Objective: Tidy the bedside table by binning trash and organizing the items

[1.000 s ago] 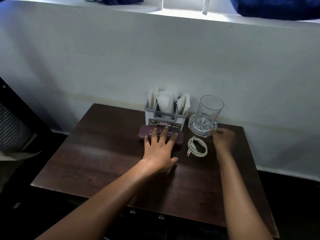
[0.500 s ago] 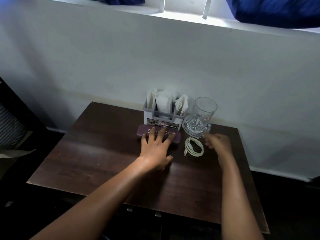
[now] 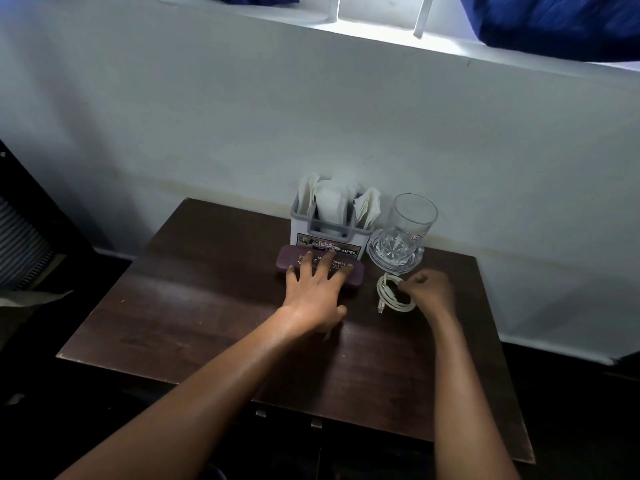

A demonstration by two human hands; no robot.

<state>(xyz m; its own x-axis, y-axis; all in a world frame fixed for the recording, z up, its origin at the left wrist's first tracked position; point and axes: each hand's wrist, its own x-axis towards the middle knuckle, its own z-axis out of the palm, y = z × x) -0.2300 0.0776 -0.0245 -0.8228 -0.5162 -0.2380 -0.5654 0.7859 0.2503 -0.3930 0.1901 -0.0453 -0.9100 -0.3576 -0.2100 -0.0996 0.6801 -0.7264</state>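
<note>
Right grip (image 3: 429, 293) curled, pinching right edge of white cable (image 3: 393, 296) coil; left grip (image 3: 311, 299) spread flat, fingers pressing purple case (image 3: 320, 268). Just beyond right grip, glass (image 3: 405, 233); napkin holder (image 3: 329, 237) just beyond case & left fingertips, all on tabletop (image 3: 207, 306). Prob step: squaring up cable. Best w/ all loops pinched together, slid low, kept clear of glass; case held steady as ref line.

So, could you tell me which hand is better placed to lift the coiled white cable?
Right: the right hand is curled beside the white cable, while the left hand lies spread on the purple case.
</note>
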